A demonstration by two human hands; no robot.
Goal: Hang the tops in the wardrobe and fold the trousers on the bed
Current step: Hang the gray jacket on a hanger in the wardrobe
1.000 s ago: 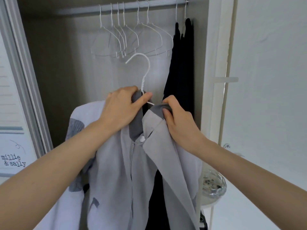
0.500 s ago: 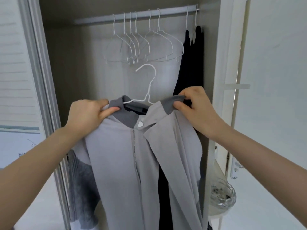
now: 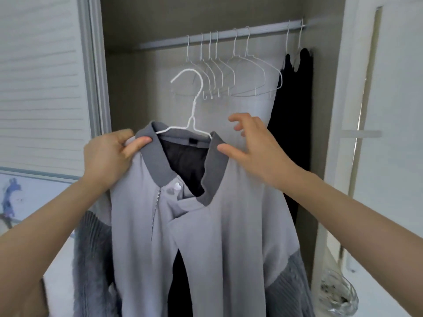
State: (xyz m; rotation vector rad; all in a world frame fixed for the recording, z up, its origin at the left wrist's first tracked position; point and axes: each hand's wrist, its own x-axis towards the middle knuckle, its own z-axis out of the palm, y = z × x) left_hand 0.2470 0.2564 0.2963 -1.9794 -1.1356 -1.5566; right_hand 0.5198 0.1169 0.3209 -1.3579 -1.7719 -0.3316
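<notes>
While left hand (image 3: 107,161) pinches jacket (image 3: 206,225) shoulder — right hand (image 3: 256,147) splayed, off collar.

One head-worn view, facing forward into the open wardrobe (image 3: 229,10); close in, just behind the raised hands (image 3: 254,147).

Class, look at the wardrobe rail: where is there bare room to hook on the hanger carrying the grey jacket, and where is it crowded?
The rail is bare left of the empty hangers, up to the wardrobe's left wall. A smaller gap lies between them and the black clothes. The middle is crowded with hangers, the right end with black clothes. The left hand grips the jacket on its hanger.
</notes>
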